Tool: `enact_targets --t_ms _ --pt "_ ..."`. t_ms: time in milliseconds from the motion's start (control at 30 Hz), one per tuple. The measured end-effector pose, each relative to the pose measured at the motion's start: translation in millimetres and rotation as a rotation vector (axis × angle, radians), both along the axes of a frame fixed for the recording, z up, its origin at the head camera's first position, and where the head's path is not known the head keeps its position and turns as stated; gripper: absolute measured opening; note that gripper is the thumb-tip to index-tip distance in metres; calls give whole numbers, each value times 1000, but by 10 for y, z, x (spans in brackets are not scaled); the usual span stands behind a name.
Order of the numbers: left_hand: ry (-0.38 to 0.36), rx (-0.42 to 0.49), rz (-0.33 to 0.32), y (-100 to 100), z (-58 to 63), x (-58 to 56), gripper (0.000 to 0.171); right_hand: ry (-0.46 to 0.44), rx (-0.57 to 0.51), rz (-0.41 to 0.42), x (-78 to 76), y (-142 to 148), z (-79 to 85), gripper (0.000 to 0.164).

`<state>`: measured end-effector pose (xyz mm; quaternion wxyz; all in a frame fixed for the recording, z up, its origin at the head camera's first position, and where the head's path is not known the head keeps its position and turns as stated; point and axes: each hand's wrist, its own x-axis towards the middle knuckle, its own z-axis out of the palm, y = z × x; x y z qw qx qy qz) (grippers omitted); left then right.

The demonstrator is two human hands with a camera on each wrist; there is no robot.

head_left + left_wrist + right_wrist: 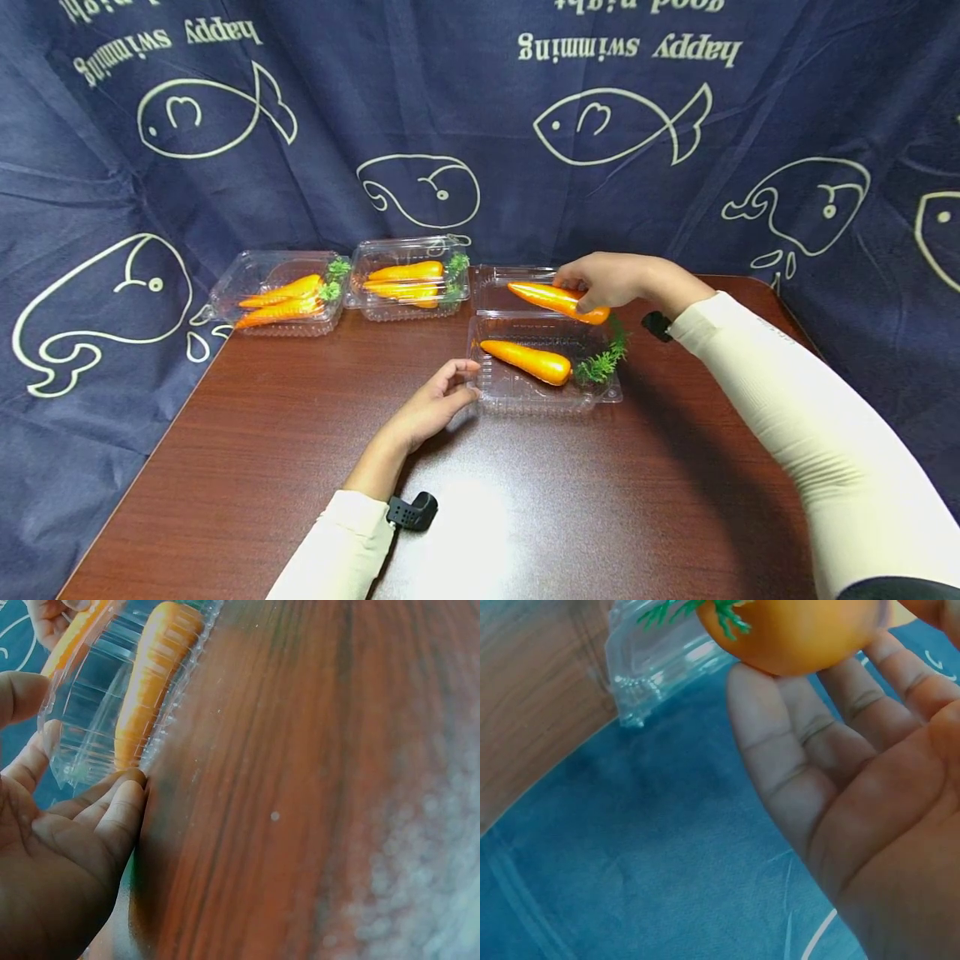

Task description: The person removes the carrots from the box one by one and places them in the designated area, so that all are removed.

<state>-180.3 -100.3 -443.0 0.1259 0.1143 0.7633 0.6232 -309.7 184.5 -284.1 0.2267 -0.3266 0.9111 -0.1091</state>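
Note:
My right hand [611, 279] grips an orange carrot [543, 297], raised over the far side of an open clear plastic container [517, 393]. In the right wrist view, green leaves show at that carrot's thick end [795, 637]. A second carrot [528, 361] lies inside the container, its green top [602, 363] to the right. At the container's left end, my left hand [435, 404] holds the edge between thumb and fingers, as the left wrist view shows with the container wall [82, 742]. The lid [491, 292] is folded back behind the container.
Two more clear containers stand at the back left of the brown table [300, 442]. The left container [225, 287] and the middle container [367, 310] each have carrots with green tops inside. A dark blue curtain [465, 108] hangs behind the table.

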Motion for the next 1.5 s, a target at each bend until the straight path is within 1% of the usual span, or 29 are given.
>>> enact_targets --t_ms 167,467,733,867,967,1100,1167,1300,1500 --pt "-3 3 -7 5 -2 -7 41 -6 -1 6 -8 55 -20 45" --pt "-10 -1 -4 8 15 -2 40 3 49 -5 -59 180 -86 46" --pt "0 0 -8 7 26 2 40 -110 -49 -80 -79 335 -153 42" --pt "-4 2 -8 9 20 -5 41 -96 -48 -71 -121 420 -186 40" --pt "-2 4 -8 7 16 -3 41 -113 -63 -72 -154 495 -226 40" --pt "-3 3 -8 9 12 -5 41 -144 -86 -107 -186 590 -290 41" --pt "-6 5 -6 10 18 -3 41 -139 -89 -119 -199 631 -319 41" --pt "-19 3 -4 9 30 0 41 -160 -107 -156 -222 707 -372 44" --pt "-25 -11 -8 -2 33 2 41 -150 -123 -179 -255 835 -449 45"
